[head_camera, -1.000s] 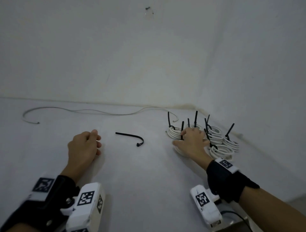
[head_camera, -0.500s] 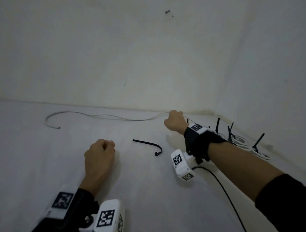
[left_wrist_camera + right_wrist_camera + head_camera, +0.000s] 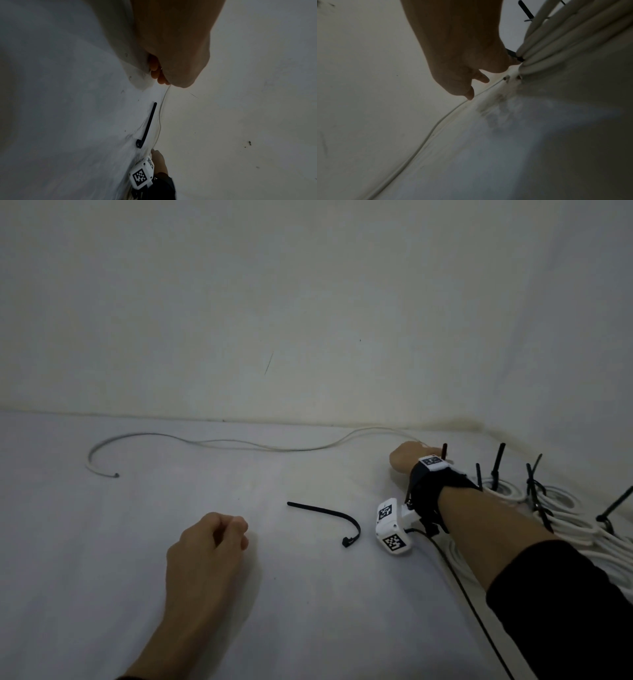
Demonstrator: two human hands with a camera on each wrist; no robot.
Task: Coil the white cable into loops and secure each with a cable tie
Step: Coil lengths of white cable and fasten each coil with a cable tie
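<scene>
- The floor [image 3: 102, 594] meets the wall [image 3: 308, 302] across mid-frame; the lower left is your open room.
- Your right hand [image 3: 406, 457] sits at the right, fingertips pinching the white cable [image 3: 239, 444], which trails left along the wall.
- Tied coils [image 3: 565, 518] crowd the right edge.
- Your left hand [image 3: 209, 546] rests clenched, holding nothing, left of the loose cable tie [image 3: 329, 513].

Matt white floor [image 3: 308, 594], smooth plastic-sheathed white cable [image 3: 239, 444], matt black plastic cable tie [image 3: 325, 513], dull scuffed wall [image 3: 308, 320]
</scene>
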